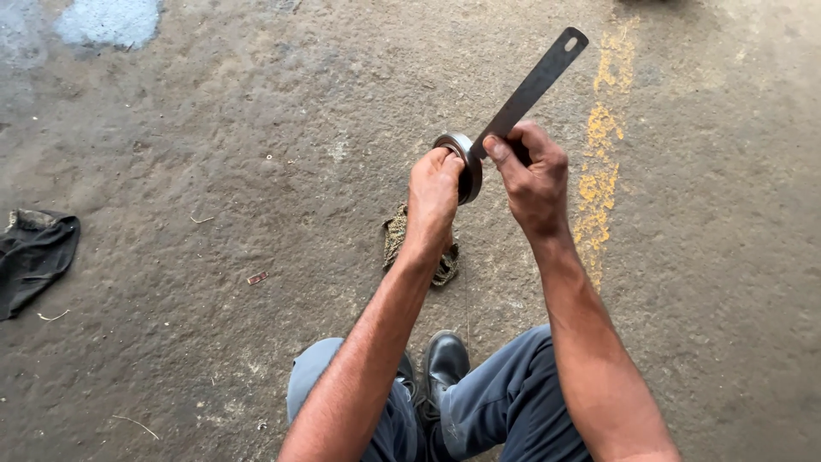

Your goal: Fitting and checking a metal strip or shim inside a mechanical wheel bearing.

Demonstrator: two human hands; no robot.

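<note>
Well off to the left of your grip, a dark cloth point(34, 257) lies on the concrete floor point(256, 128), out of the way. Your left hand point(434, 192) is closed around the round metal bearing point(466, 164), holding it up in the air in front of you, above a scrap of frayed rag point(398, 238) on the floor just below that grip. Keep the ring steady and square to you, fingers wrapped on the outer rim rather than across the face. Just to the right, your right hand point(532, 175) is clenched on the lower end of a flat steel strip point(534, 85), whose tip meets the bearing's edge while the far end, with its hole, angles up and away. It looks wise to lever in small bites, thumb pressed along the strip, so that it cannot slip toward your left fingers.
</note>
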